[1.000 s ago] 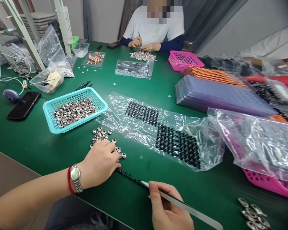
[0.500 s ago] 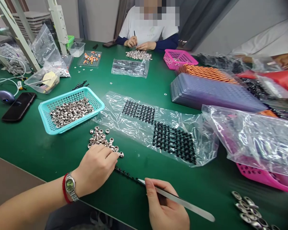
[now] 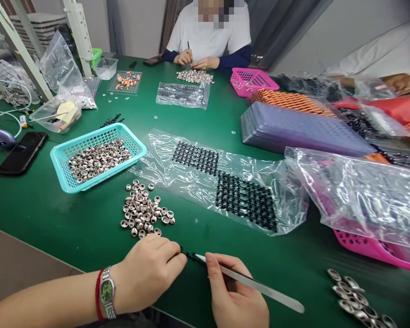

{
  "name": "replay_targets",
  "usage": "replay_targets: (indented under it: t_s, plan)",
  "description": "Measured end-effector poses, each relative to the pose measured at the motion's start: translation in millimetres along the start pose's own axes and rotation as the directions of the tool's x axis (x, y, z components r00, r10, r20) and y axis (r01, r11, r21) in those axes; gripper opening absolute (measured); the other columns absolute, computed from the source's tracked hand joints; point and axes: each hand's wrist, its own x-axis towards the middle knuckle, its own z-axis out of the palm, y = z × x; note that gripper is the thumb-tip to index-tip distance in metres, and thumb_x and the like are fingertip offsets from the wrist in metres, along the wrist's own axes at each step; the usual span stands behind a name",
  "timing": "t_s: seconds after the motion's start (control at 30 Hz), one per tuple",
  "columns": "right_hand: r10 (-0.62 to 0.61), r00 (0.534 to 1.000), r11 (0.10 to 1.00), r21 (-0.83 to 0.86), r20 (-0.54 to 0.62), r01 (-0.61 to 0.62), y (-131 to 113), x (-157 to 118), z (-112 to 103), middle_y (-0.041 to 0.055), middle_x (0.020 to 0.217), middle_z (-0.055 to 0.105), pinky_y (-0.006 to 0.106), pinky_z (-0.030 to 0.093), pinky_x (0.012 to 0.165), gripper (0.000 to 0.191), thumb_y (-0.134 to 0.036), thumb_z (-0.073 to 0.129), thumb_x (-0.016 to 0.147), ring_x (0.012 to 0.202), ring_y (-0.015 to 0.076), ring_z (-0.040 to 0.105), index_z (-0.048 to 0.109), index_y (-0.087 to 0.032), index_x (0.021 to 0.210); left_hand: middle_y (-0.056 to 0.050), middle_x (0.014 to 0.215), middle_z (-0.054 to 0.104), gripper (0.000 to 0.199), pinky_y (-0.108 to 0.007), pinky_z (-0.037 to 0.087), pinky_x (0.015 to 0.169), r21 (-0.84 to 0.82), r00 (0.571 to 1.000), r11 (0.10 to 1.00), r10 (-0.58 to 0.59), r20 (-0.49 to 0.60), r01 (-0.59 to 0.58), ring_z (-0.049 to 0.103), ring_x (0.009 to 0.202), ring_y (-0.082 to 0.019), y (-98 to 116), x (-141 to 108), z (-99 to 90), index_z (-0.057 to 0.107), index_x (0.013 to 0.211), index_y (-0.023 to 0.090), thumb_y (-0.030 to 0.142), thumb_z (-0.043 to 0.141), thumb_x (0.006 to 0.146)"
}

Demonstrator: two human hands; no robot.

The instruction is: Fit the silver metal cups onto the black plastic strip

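My right hand [image 3: 237, 291] grips a pair of silver tweezers [image 3: 263, 291], their pale tip pointing left at a thin black strip [image 3: 188, 253] with small knobs. My left hand [image 3: 150, 269], wearing a watch and a red band, is closed at the strip's left end, its fingertips hidden from view. Just beyond that hand lies a loose pile of silver ring-like metal pieces [image 3: 145, 207]. More such pieces fill the turquoise basket [image 3: 59, 166]. Black knobbed strips [image 3: 248, 200] lie in rows on a clear plastic bag [image 3: 160, 173] past my hands.
A phone [image 3: 22, 152] lies at left. Stacked clear trays [image 3: 294, 130], a pink basket [image 3: 379, 255] under plastic and a few silver pieces [image 3: 355, 296] occupy the right. Across the green table [image 3: 198, 123], a person [image 3: 208, 41] works beside another metal pile [image 3: 195, 76].
My left hand has moved right and nearer to me, along the strip toward the tweezers, uncovering the metal pile. My right hand holds nearly the same place.
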Motion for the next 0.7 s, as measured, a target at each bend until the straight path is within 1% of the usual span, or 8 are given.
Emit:
replay_targets:
  t_s: [0.13, 0.23, 0.3, 0.4, 0.5, 0.6, 0.67, 0.7]
  plan:
    - [-0.026, 1.000, 1.000, 0.005, -0.007, 0.026, 1, -1, 0, 0.0041, 0.072, 0.072, 0.029, 0.053, 0.058, 0.045, -0.064, 0.063, 0.095, 0.060, 0.0195, 0.066, 0.071, -0.024, 0.078, -0.009, 0.098, 0.073, 0.024, -0.031, 0.057, 0.081, 0.000, 1.000, 1.000, 0.024, 0.009, -0.024, 0.070, 0.087, -0.020, -2, 0, -2.0, 0.068, 0.104, 0.016, 0.013, 0.045, 0.109]
    - [-0.026, 1.000, 0.999, 0.020, 0.013, 0.026, 0, 0, -3, 0.0036, 0.073, 0.072, 0.028, 0.052, 0.057, 0.044, -0.063, 0.063, 0.096, 0.059, 0.0189, 0.065, 0.072, -0.024, 0.079, -0.009, 0.098, 0.074, 0.028, -0.030, 0.058, 0.081, -0.014, 0.999, 0.999, 0.029, 0.017, -0.029, 0.072, 0.088, -0.019, -3, 0, -1.9, 0.069, 0.104, 0.017, 0.013, 0.042, 0.110]
    - [-0.012, 1.000, 1.000, 0.028, 0.027, 0.011, -2, 1, -3, 0.0031, 0.071, 0.071, 0.028, 0.052, 0.056, 0.044, -0.063, 0.063, 0.095, 0.056, 0.0182, 0.063, 0.073, -0.024, 0.079, -0.009, 0.099, 0.075, 0.027, -0.029, 0.059, 0.081, -0.023, 0.999, 0.999, 0.029, 0.021, -0.029, 0.072, 0.089, -0.019, -3, 0, -2.2, 0.069, 0.103, 0.017, 0.013, 0.043, 0.109]
    - [-0.023, 1.000, 0.997, 0.070, -0.003, 0.023, -6, 3, 0, 0.0030, 0.071, 0.072, 0.028, 0.052, 0.056, 0.044, -0.063, 0.065, 0.094, 0.056, 0.0177, 0.062, 0.074, -0.024, 0.078, -0.008, 0.098, 0.076, 0.023, -0.029, 0.060, 0.081, -0.039, 1.000, 0.999, 0.021, 0.017, -0.020, 0.074, 0.089, -0.019, -4, 0, -3.2, 0.069, 0.104, 0.017, 0.012, 0.047, 0.108]
    - [-0.076, 0.996, 0.991, 0.111, -0.043, 0.080, -11, 4, 3, 0.0035, 0.072, 0.074, 0.027, 0.053, 0.057, 0.043, -0.062, 0.066, 0.094, 0.059, 0.0180, 0.066, 0.075, -0.023, 0.076, -0.008, 0.097, 0.077, 0.019, -0.030, 0.061, 0.079, -0.067, 1.000, 0.998, 0.002, -0.010, -0.003, 0.075, 0.087, -0.020, -5, 1, -3.0, 0.069, 0.105, 0.016, 0.011, 0.050, 0.107]
    - [-0.126, 0.989, 0.984, 0.116, -0.082, 0.135, -12, 4, 4, 0.0023, 0.072, 0.074, 0.025, 0.052, 0.054, 0.040, -0.057, 0.067, 0.096, 0.058, 0.0165, 0.066, 0.075, -0.023, 0.077, -0.008, 0.095, 0.078, 0.020, -0.029, 0.061, 0.075, -0.126, 0.996, 0.992, -0.034, -0.082, 0.023, 0.075, 0.081, -0.020, -5, 2, -1.6, 0.069, 0.105, 0.016, 0.011, 0.050, 0.106]
    - [-0.195, 0.972, 0.970, 0.123, -0.133, 0.211, -10, 3, 3, 0.0008, 0.073, 0.073, 0.022, 0.052, 0.054, 0.034, -0.050, 0.067, 0.099, 0.059, 0.0146, 0.066, 0.073, -0.024, 0.078, -0.008, 0.095, 0.078, 0.020, -0.029, 0.062, 0.074, -0.209, 0.987, 0.976, -0.085, -0.139, 0.055, 0.075, 0.081, -0.021, -4, 1, -1.8, 0.070, 0.107, 0.016, 0.010, 0.052, 0.105]
    - [-0.249, 0.956, 0.954, 0.132, -0.157, 0.270, -9, 1, 2, 0.0003, 0.074, 0.072, 0.021, 0.053, 0.057, 0.031, -0.046, 0.066, 0.101, 0.062, 0.0139, 0.068, 0.072, -0.024, 0.079, -0.008, 0.096, 0.079, 0.019, -0.029, 0.063, 0.075, -0.272, 0.980, 0.959, -0.124, -0.154, 0.079, 0.075, 0.082, -0.021, -3, 0, -2.7, 0.071, 0.109, 0.016, 0.009, 0.054, 0.104]
